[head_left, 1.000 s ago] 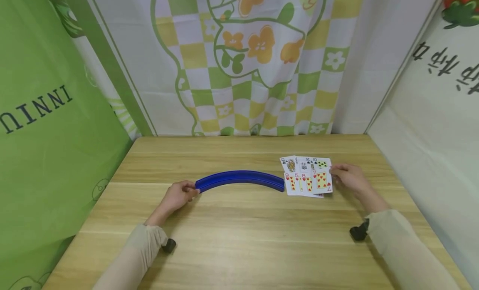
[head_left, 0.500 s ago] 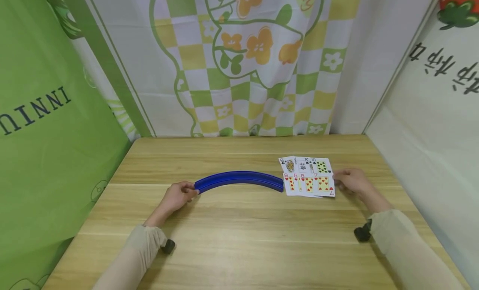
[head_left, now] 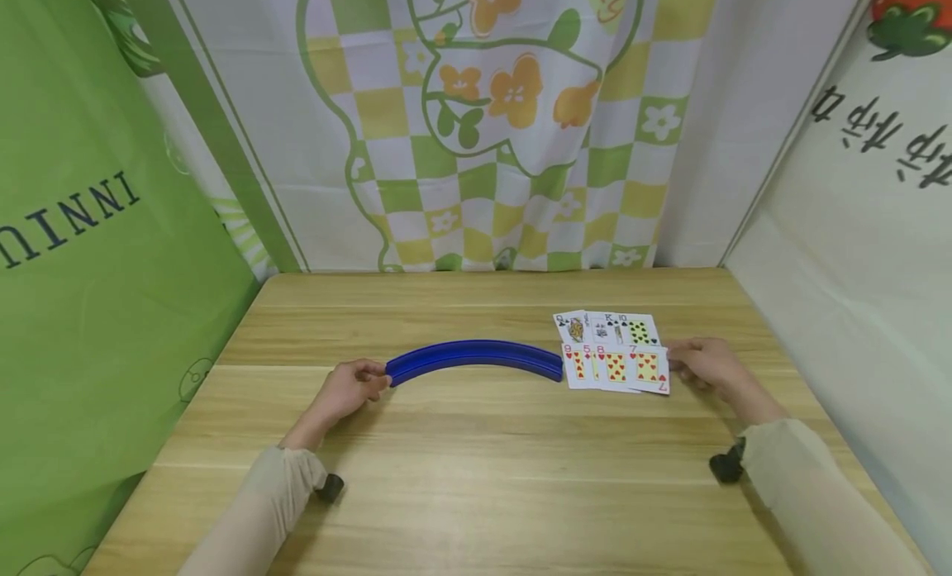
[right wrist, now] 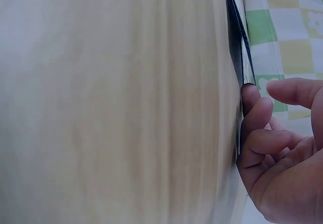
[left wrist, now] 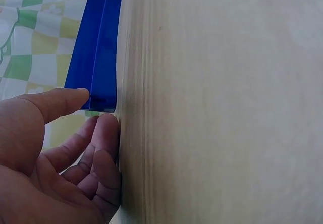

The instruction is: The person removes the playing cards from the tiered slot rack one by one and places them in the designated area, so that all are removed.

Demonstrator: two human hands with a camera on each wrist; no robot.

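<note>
My left hand point(head_left: 345, 394) is at the left end of a curved blue playing card holder point(head_left: 476, 354). In the left wrist view the thumb lies on the holder point(left wrist: 98, 57) near its end, with a curled finger against its lower end. Several playing cards lie face up in two overlapping rows beyond the holder's right end. The seven of hearts point(head_left: 649, 369) is rightmost in the near row, and my right hand point(head_left: 710, 368) is at its right edge. In the right wrist view a fingertip touches the card edge point(right wrist: 248, 67), while the thumb is apart from it.
The far row shows a queen point(head_left: 574, 328), a king and a ten of spades point(head_left: 640, 330). Nine, five and eight cards stand left of the seven. The wooden table point(head_left: 476, 477) meets a checked cloth point(head_left: 513, 188) behind and cloth walls at both sides.
My right hand has moved to the right, and the seven of hearts has slid right and slightly nearer, uncovering more of the eight. My left hand and the holder are nearly unchanged.
</note>
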